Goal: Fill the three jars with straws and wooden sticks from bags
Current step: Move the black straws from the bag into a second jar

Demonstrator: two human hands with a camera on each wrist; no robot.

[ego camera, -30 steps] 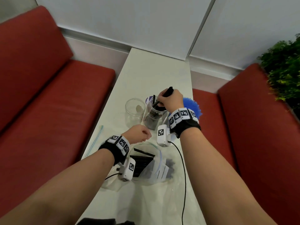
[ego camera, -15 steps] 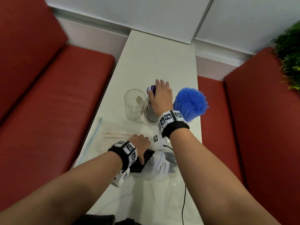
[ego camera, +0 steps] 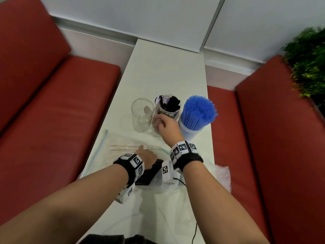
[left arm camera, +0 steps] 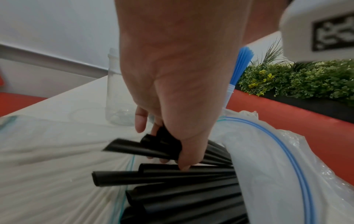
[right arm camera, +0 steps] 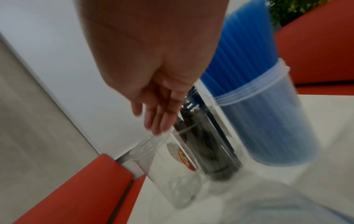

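- My left hand [left arm camera: 172,84] pinches a few black straws [left arm camera: 172,175] at the mouth of the zip bag [left arm camera: 277,174], which lies on the table [ego camera: 167,71] nearer me than the middle jar [ego camera: 168,110].
- My right hand [right arm camera: 153,75] hangs with fingers [right arm camera: 162,119] loosely spread and straight, holding nothing, against the near side of the middle jar, which contains black straws.
- Left of the middle jar stands the empty jar [ego camera: 142,114]; right of it, the jar of blue straws [ego camera: 197,115].
- The wooden sticks [ego camera: 123,148] lie in a clear bag left of my left hand.
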